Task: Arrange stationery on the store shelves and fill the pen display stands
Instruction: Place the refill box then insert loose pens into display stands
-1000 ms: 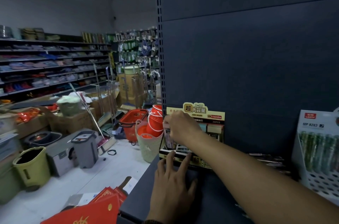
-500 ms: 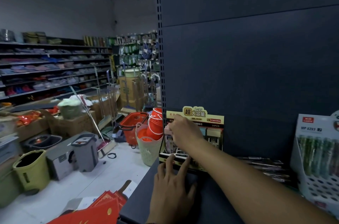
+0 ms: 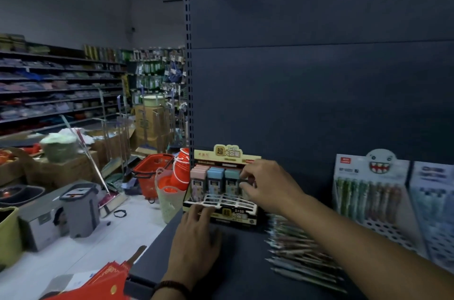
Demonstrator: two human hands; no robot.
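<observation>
A yellow-topped display box (image 3: 227,154) stands on the dark shelf (image 3: 245,270) against the back panel. It holds pink, blue and teal small boxes (image 3: 213,178) in upright rows. My left hand (image 3: 196,238) lies flat on the shelf, its fingertips touching the box's front edge. My right hand (image 3: 267,186) reaches to the display's right end, thumb and fingers pinching a small box there, which the hand mostly hides. Loose pens (image 3: 299,253) lie in a pile on the shelf under my right forearm. A white pen display stand (image 3: 368,191) with a monster face stands at the right.
A second pen stand (image 3: 433,201) is at the far right edge. Left of the shelf, on the floor, are a mesh basket with orange buckets (image 3: 169,191), a red shopping basket (image 3: 152,169), a grey bin (image 3: 79,208) and red packets (image 3: 103,282).
My right hand has moved from the display box's left side to its right end, uncovering the pink, blue and teal rows. My left hand stays at the front edge.
</observation>
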